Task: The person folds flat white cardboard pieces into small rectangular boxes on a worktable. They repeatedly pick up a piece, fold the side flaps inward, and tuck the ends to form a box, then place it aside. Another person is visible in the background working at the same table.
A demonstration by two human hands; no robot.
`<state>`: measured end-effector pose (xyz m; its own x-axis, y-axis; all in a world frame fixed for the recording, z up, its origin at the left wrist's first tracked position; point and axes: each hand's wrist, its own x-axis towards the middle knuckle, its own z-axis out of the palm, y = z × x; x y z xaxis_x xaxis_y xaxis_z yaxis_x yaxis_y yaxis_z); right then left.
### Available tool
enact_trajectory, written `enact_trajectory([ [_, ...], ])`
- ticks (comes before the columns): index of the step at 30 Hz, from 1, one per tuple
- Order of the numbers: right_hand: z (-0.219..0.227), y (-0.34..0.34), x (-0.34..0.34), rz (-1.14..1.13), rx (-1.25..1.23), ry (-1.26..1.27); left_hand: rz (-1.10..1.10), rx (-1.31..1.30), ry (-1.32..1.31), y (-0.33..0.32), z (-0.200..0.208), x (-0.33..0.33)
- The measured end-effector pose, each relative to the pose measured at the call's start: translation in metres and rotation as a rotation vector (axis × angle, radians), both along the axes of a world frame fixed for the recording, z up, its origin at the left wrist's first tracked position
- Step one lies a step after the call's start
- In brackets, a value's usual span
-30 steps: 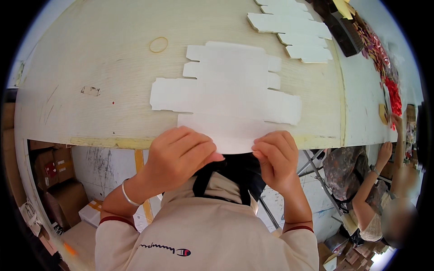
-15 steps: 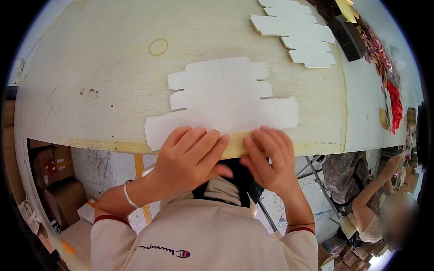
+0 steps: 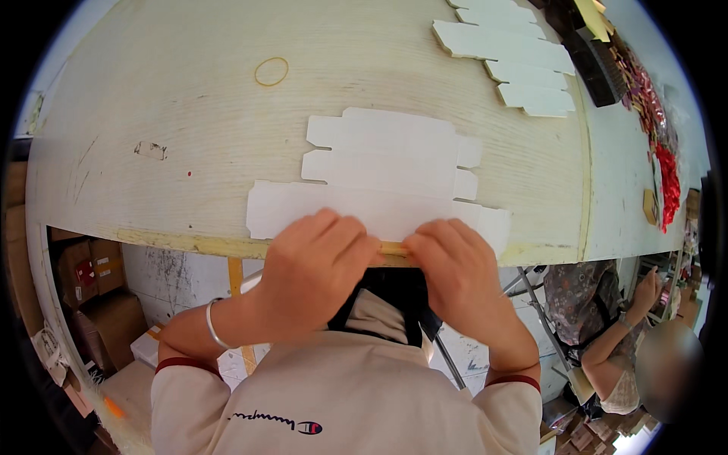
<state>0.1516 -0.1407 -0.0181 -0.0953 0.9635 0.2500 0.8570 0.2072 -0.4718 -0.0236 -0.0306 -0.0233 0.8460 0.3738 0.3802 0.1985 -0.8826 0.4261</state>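
A white flat carton blank [image 3: 394, 163] with slotted flaps lies unfolded on the table in front of me. At its near edge my left hand [image 3: 315, 262] is closed, fingers curled down onto the card. My right hand [image 3: 455, 265] is closed on the same edge a short way to the right, thumb side toward the left hand. Between the two hands shows a narrow yellowish strip, and I cannot tell whether it is card or table edge. The fingertips are partly hidden under the knuckles.
A stack of white carton blanks [image 3: 508, 53] lies at the far right, beside a dark box [image 3: 595, 68]. A rubber band [image 3: 271, 71] rests at the far left of the table [image 3: 205, 136]. Red material [image 3: 667, 186] is heaped farther right. Another person's arm [image 3: 629, 318] shows at the lower right.
The carton blank has shifted slightly right and nearer. Both hands have curled down over its near edge, and the tan strip between them, broad before, is now thin.
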Motion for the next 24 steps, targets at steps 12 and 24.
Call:
enact_trajectory([
  [12, -0.004, -0.003, -0.015, -0.125, 0.014, -0.044, 0.033, 0.197, -0.003, 0.014, 0.007, 0.008],
  [24, 0.013, -0.018, 0.024, -0.119, 0.088, 0.103, 0.059, -0.211, 0.170, 0.045, 0.019, 0.003],
])
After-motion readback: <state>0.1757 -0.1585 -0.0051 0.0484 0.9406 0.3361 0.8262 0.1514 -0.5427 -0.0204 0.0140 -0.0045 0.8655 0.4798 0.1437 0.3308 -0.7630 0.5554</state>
